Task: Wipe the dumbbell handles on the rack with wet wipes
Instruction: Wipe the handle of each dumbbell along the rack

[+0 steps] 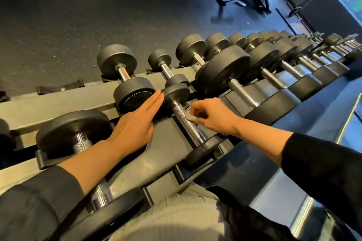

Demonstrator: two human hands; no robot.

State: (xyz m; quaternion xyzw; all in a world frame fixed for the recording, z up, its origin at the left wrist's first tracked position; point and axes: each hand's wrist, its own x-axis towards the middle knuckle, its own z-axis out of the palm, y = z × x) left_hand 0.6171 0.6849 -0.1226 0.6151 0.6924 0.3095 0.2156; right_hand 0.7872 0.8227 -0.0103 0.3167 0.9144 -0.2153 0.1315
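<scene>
The right hand pinches a crumpled wipe against the handle of a small dumbbell on the rack. The left hand lies flat, fingers straight, beside it. A long row of dumbbells stretches beyond — most of the job probably remains.

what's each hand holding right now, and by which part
The right hand pinches a small crumpled wet wipe in its fingertips, pressed to the dumbbell handle. The left hand holds nothing, lying flat on the rack.
</scene>
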